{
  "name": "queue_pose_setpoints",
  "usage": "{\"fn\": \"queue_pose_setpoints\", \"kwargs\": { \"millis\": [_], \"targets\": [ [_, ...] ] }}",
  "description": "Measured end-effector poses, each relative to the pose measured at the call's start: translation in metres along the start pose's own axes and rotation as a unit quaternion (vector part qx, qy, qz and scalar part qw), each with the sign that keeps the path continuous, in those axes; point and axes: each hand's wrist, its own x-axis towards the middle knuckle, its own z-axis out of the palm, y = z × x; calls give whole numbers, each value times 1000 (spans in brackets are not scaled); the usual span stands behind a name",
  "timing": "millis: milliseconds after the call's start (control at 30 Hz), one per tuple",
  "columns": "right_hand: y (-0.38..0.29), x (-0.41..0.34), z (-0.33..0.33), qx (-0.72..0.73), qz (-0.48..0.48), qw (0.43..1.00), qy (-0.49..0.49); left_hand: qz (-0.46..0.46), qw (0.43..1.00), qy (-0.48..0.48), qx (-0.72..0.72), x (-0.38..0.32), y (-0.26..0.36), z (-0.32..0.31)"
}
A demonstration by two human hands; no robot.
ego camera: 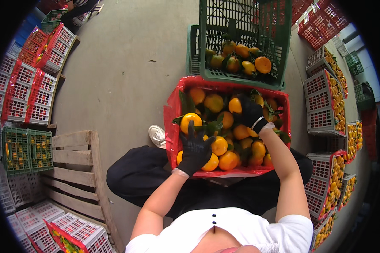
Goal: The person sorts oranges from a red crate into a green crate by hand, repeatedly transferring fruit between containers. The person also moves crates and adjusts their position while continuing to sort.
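A crate lined with red plastic film (pixel 173 126) stands right before me, filled with oranges and green leaves. My left hand (pixel 195 150), in a black glove, lies over the fruit on the crate's left side, with its fingers spread and a fingertip on an orange (pixel 188 122). Near the back right of the same crate, my right hand (pixel 250 110), also in a black glove, is at another orange (pixel 235 105); its fingertips are partly hidden, so its grip is unclear. Beyond, a green plastic crate (pixel 243 80) is tilted, with several oranges (pixel 263 64) gathered at its near end.
A wooden pallet (pixel 96 170) stands to my left, beside green crates (pixel 28 151) of fruit. White crates with red film (pixel 28 91) are stacked farther left. More fruit-filled crates (pixel 323 101) line the right side. Another person (pixel 77 12) is at the far top left.
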Motion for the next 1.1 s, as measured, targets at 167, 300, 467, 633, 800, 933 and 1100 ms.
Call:
{"fn": "queue_pose_setpoints", "kwargs": {
  "millis": [167, 300, 467, 633, 800, 933, 1100],
  "targets": [
    [-37, 23, 9, 353, 74, 883, -300, -6, 1000, 7, -22, -1, 2, -1],
    [-39, 29, 19, 401, 124, 788, -450, 26, 999, 32, -9, -1, -1, 1],
    [-36, 30, 36, 407, 114, 791, -442, 30, 993, 114, -11, 42, 3, -29],
    [7, 59, 27, 119, -279, 946, -114, 26, 999, 18, -3, 48, -9, -16],
    [133, 157, -76, 44, 169, 981, 90, 28, 999, 18, 6, 51, -4, -14],
    [186, 138, -38, 227, 39, 962, 146, 10, 1000, 11, -14, 47, -8, -15],
    [101, 106, -63, 515, 31, 845, 139, -2, 999, 5, -36, 42, -14, -8]
  ]
}}
